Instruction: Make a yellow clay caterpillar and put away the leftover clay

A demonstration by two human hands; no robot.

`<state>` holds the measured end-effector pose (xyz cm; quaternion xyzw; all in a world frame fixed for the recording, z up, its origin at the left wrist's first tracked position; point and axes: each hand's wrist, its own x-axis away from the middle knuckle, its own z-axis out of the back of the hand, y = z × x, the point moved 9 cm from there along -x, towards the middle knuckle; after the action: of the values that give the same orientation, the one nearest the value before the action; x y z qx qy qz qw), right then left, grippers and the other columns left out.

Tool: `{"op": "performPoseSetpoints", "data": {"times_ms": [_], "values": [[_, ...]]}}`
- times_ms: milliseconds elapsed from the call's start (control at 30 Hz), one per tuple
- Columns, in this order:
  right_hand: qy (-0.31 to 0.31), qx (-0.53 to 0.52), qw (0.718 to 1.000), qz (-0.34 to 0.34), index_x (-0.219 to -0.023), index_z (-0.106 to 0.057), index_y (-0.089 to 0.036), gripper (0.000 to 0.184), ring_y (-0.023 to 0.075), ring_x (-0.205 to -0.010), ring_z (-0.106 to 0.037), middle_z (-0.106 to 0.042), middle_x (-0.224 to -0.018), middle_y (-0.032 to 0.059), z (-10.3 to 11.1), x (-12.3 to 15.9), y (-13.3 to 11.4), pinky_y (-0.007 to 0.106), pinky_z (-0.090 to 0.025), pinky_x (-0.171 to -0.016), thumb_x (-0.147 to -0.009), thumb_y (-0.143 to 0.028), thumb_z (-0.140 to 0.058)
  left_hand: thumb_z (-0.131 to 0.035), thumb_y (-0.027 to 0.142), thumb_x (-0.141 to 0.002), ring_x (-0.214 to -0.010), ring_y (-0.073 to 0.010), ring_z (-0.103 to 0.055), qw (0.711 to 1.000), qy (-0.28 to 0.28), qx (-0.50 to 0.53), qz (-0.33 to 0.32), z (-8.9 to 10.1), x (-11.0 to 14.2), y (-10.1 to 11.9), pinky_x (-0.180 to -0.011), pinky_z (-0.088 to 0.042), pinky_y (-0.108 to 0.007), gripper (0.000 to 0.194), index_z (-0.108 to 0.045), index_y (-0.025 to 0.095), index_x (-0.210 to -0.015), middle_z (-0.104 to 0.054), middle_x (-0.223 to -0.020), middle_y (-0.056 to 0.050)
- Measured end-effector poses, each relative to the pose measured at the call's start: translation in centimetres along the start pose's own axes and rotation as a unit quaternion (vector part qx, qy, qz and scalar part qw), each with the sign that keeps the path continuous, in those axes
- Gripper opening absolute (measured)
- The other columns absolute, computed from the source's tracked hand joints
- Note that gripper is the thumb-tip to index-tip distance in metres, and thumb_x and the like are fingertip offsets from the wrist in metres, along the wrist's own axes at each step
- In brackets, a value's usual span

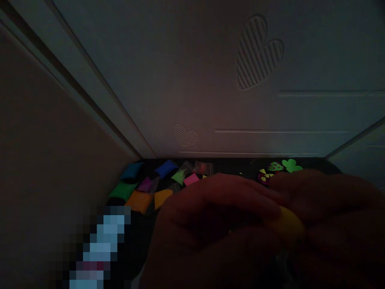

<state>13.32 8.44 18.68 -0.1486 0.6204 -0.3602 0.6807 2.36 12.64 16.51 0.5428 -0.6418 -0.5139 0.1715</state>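
Yellow lump pinched between left hand and right hand, both grips pressed together around it. Coloured plastic pouches lying on dark surface beyond, below embossed heart on pale panel.

A white panelled door embossed with striped hearts rises behind a dark mat bearing small square packets of blue, green, orange and pink material and green and red cut-out shapes.
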Motion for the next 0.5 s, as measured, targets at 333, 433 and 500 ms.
{"op": "performPoseSetpoints", "data": {"times_ms": [333,433,500], "values": [[0.013,0.002,1.000,-0.014,-0.074,-0.063,-0.038,0.010,0.0109,-0.087,-0.065,-0.061,-0.093,-0.0136,0.3,-0.2,0.2,0.018,-0.057,-0.066,-0.078,-0.032,-0.056,-0.067,0.022,-0.069,-0.070,-0.0088,-0.067,0.998,0.028,0.053,0.014,-0.3,-0.3,-0.5,-0.058,-0.056,-0.010,0.018,-0.069,0.034,-0.083,-0.070,-0.089,0.009],[0.063,-0.046,0.996,0.040,-0.072,-0.063,-0.038,0.017,0.0127,-0.088,-0.064,-0.061,-0.090,-0.0098,0.8,-1.1,-1.3,0.022,-0.058,-0.070,-0.073,-0.021,-0.063,-0.069,0.025,-0.067,-0.076,-0.0125,-0.067,0.998,0.029,0.047,-0.029,-0.8,-0.6,0.2,-0.054,-0.056,-0.011,0.012,-0.069,0.032,-0.076,-0.070,-0.086,0.007],[0.088,-0.059,0.993,0.053,-0.073,-0.063,-0.037,0.022,0.0138,-0.083,-0.064,-0.062,-0.086,-0.0074,0.8,-1.5,-2.0,0.025,-0.058,-0.069,-0.070,-0.015,-0.065,-0.070,0.026,-0.066,-0.081,-0.0135,-0.067,0.998,0.012,0.039,-0.038,-1.5,-0.8,0.5,-0.054,-0.055,-0.010,0.010,-0.068,0.033,-0.073,-0.070,-0.084,0.008]]}}
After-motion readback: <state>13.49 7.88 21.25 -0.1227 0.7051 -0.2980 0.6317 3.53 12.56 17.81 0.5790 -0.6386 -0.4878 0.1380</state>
